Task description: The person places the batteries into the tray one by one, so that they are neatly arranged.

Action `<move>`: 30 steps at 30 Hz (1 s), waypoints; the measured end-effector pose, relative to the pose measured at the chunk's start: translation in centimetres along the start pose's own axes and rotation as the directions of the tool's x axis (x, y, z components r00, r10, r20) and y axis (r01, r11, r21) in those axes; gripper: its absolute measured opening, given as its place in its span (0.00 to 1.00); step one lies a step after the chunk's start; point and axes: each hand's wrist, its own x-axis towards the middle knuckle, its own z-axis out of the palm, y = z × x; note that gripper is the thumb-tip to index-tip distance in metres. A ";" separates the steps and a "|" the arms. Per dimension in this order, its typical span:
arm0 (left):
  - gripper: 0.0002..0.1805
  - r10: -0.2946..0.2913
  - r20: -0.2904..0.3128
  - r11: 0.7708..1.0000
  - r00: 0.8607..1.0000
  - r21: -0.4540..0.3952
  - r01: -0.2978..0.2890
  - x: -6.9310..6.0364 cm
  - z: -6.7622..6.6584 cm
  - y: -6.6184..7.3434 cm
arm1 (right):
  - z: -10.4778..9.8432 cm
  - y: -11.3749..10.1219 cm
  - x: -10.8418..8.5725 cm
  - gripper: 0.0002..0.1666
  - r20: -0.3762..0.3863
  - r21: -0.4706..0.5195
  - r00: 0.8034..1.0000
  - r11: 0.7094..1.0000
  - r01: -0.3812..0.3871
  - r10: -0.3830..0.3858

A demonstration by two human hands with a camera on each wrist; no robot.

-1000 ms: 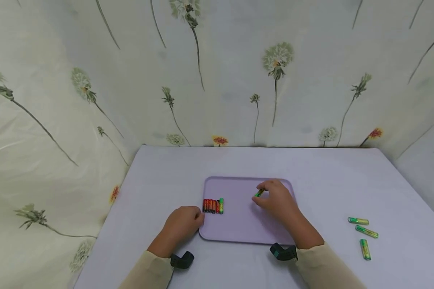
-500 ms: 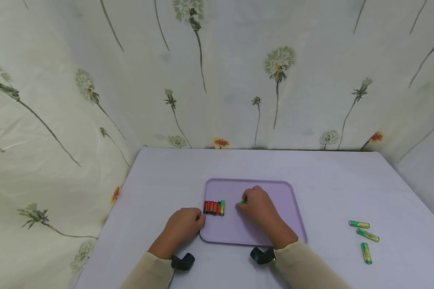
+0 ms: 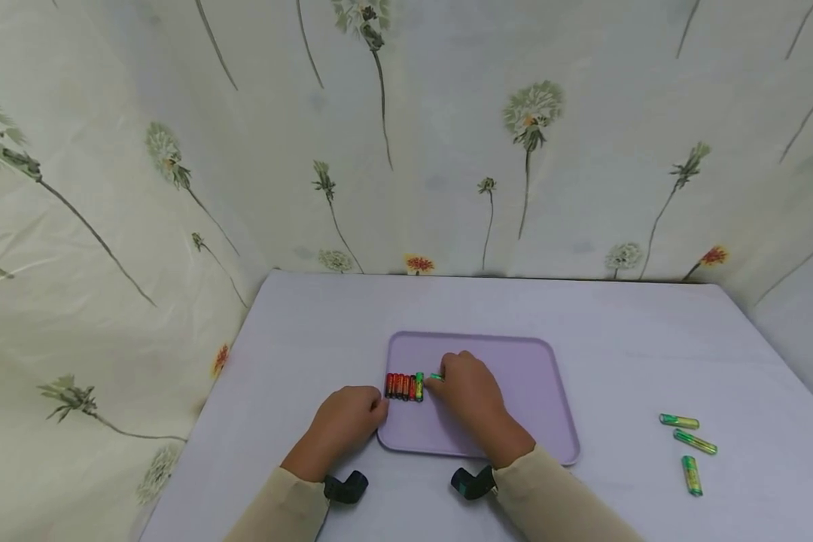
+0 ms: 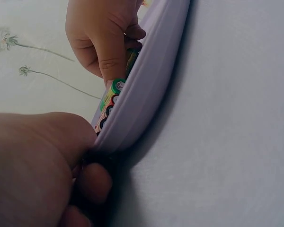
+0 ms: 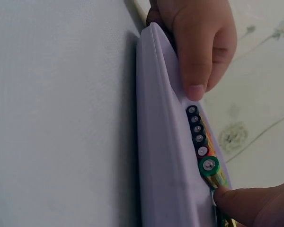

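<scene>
On a lilac tray [image 3: 525, 384] lies a side-by-side row of several red-and-black batteries [image 3: 400, 386], with one green-and-yellow battery [image 3: 419, 387] closing its right end. My right hand [image 3: 473, 399] pinches another green battery [image 3: 436, 376] just right of that row; most of it is hidden behind the fingers, though part shows in the left wrist view. My left hand [image 3: 348, 418] grips the tray's left rim near the row, its thumb over the edge and its fingers curled beneath, as the left wrist view shows.
Several loose green batteries, one of them a battery [image 3: 692, 476] nearest the front, lie on the white-covered table [image 3: 623, 354] right of the tray. A flower-printed curtain [image 3: 433, 135] stands behind the table and along its left side.
My right hand has moved left across the tray with the green battery, coming close to the row's right end. The left hand has stayed at the tray's left rim.
</scene>
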 end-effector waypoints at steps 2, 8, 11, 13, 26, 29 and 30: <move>0.21 0.000 0.001 1.000 1.000 -0.001 0.000 0.0 0.0 0.1 | 0.0 -0.1 -0.2 0.21 0.008 0.010 1.000 1.000 -0.008 0.008; 0.21 -0.007 0.004 1.000 1.000 0.010 0.007 0.2 -0.1 0.2 | 0.0 -0.4 -0.5 0.22 0.049 0.055 0.998 0.998 -0.029 0.027; 0.20 -0.009 0.002 1.000 1.000 0.017 0.008 0.1 -0.1 0.2 | -0.2 -0.7 -0.7 0.22 0.088 0.081 0.996 0.997 -0.017 0.010; 0.20 -0.009 0.000 1.000 1.000 0.017 0.009 0.1 -0.1 0.2 | -0.3 -0.9 -0.8 0.23 0.119 0.083 0.993 0.997 -0.008 -0.002; 0.20 -0.024 0.001 1.000 1.000 0.004 0.024 0.1 0.2 0.0 | -0.2 -1.3 -1.6 0.14 0.177 0.130 0.981 0.990 0.054 -0.077; 0.20 -0.028 0.009 1.000 1.000 0.002 0.028 0.1 0.2 -0.1 | -0.1 -1.4 -1.7 0.15 0.169 0.165 0.982 0.985 0.055 -0.083; 0.20 -0.029 0.012 1.000 1.000 0.001 0.029 0.1 0.2 -0.1 | 0.0 -1.5 -1.8 0.15 0.169 0.173 0.982 0.983 0.056 -0.085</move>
